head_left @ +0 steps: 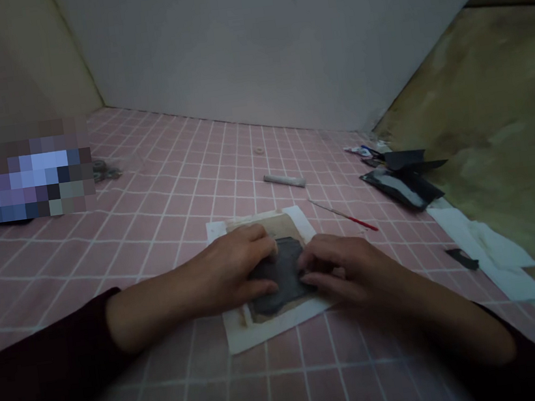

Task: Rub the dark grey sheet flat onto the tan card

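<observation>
A dark grey flat piece lies on a brownish sheet, with a larger white sheet beneath. My left hand rests over the left side of the dark piece, its thumb and fingers apart, nothing visible between them. At the right edge of the piece is my right hand, its thumb and fingertips brought together. Whatever those fingertips may pinch is too small to make out.
Beyond the sheets on the pink checked cloth lie a grey cylinder, a thin red-handled tool and a small ring. Black packets and white paper are at right. Scissors lie back left.
</observation>
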A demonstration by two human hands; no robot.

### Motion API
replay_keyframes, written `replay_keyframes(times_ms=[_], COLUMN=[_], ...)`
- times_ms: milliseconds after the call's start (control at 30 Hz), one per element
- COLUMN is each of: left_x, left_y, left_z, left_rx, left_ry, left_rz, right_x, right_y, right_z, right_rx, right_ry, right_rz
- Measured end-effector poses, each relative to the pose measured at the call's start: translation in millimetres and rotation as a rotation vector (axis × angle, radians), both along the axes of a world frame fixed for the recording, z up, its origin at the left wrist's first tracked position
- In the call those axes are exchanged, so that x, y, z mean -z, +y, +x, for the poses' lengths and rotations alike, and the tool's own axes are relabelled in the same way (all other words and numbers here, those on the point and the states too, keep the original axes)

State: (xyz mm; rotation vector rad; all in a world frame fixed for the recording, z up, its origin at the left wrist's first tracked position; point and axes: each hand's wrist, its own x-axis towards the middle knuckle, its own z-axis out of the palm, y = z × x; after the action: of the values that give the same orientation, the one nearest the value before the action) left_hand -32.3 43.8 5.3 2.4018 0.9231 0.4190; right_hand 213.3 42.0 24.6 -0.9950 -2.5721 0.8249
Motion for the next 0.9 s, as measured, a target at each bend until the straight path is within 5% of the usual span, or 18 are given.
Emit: replay_keyframes(times_ms=[200, 367, 600, 767, 900], left_x=[3.1, 3.8, 3.4, 3.2, 2.4], left_y=[1, 1, 1, 2, 2], left_z=[0, 1, 1, 0, 1], left_rx=[0.012, 0.011, 0.012, 0.018, 0.019], left_ry=[-0.027, -0.004, -0.001, -0.005, 0.005], left_rz=[0.025, 0.033, 0.028, 0.04, 0.03], right_x=[-0.2, 1.8, -1.4, 5.2, 2.1], right_y=[-4, -20, -13, -23, -17], right_z=[-4, -22, -8, -22, -15], right_rx=[-0.113, -0.072, -0.044, -0.168, -0.063], right_ry=[-0.004, -0.034, -0.131, -0.059, -0.147], right_rz=[0.035, 0.055, 0.091, 0.07, 0.052])
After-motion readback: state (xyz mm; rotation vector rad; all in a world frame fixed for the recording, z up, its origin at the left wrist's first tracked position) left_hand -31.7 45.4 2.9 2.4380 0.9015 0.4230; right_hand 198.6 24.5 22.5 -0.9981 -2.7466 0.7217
